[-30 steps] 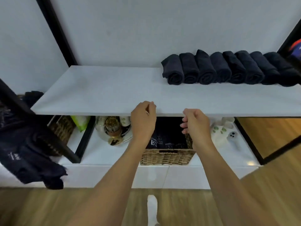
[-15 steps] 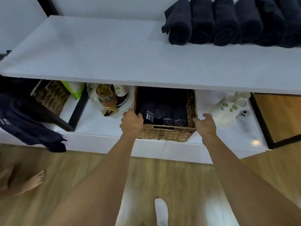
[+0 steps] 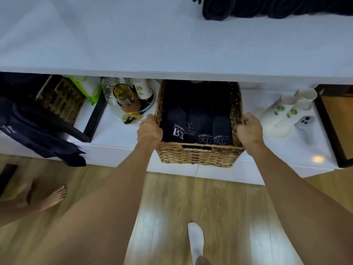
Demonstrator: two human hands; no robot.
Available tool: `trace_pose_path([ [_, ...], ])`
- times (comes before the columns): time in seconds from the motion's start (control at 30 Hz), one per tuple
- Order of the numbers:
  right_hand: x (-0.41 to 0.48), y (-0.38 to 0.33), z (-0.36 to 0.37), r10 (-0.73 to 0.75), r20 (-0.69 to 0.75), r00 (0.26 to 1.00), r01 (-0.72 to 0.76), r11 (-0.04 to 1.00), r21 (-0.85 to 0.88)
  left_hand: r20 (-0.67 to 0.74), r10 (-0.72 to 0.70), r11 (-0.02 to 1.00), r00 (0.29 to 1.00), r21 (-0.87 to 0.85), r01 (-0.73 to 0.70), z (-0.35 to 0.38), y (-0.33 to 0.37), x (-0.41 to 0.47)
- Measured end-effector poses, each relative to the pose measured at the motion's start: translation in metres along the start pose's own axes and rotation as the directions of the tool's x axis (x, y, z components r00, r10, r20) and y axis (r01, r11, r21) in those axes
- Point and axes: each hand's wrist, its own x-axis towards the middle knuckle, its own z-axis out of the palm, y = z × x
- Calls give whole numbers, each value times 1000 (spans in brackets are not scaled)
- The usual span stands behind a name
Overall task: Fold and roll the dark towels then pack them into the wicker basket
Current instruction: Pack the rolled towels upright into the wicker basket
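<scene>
Gripping wicker basket (image 3: 198,155) rims now: left hand (image 3: 150,131), right hand (image 3: 249,131); basket seemingly pulled forward.

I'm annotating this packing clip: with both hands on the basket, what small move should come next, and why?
Probably pull the wicker basket out from under the white tabletop. The left hand and right hand grip its side rims, its far half sits beneath the top, and the rolled towels wait above.

The wicker basket (image 3: 198,155) sits on the lower shelf (image 3: 114,136) under the upper shelf (image 3: 114,35), rolled towels (image 3: 199,129) inside, left hand (image 3: 150,131) gripping its left rim, right hand (image 3: 249,131) its right. What seems a tray (image 3: 151,105) lies left of it, cups (image 3: 282,111) right.
</scene>
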Motion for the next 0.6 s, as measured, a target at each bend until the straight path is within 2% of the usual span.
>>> trace_pose_path([
  [0.27, -144, -1, -60, 35, 108, 994, -43, 997, 71, 42, 98, 986, 994, -141, -91, -45, -74, -135],
  [0.6, -363, -45, -122, -11, 236, 972, -36, 980, 197, -142, 179, 963, 973, -177, -203, -180, -165, -323],
])
